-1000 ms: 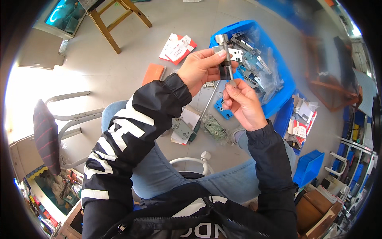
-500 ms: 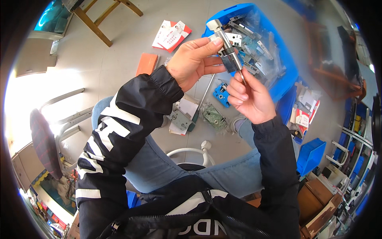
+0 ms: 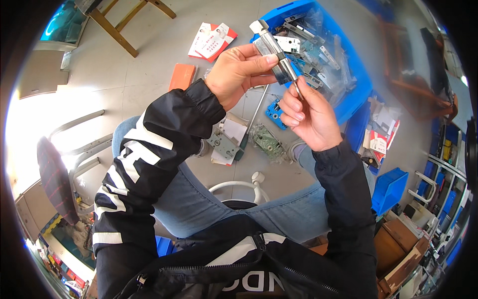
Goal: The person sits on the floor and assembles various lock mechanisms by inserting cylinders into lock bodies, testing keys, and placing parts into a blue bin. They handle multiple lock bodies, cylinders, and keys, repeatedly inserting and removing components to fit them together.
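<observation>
My left hand [image 3: 238,74] grips a silver lock cylinder [image 3: 270,46] between thumb and fingers. The cylinder has a broad knob at its upper end and a dark band along its body, and it slants down to the right. At its lower end, my right hand [image 3: 312,117] pinches a slim metal piece [image 3: 298,90] that looks like a key. My fingers partly cover it, so how far it sits in the cylinder is hidden. Below my hands on the floor are a blue lock part [image 3: 275,114], a grey metal lock case [image 3: 224,145] and a bagged greenish part [image 3: 268,143].
A big blue bin [image 3: 359,82] of metal lock parts and plastic bags stands beyond my right hand. Red-and-white leaflets [image 3: 213,42] and an orange box [image 3: 182,76] lie on the left. A screwdriver [image 3: 243,142] lies by the lock case. A small blue crate [image 3: 391,192] stands far right.
Both hands have shifted slightly up and left with the lock cylinder. The cylinder has turned a little and leans further left at its knob end.
</observation>
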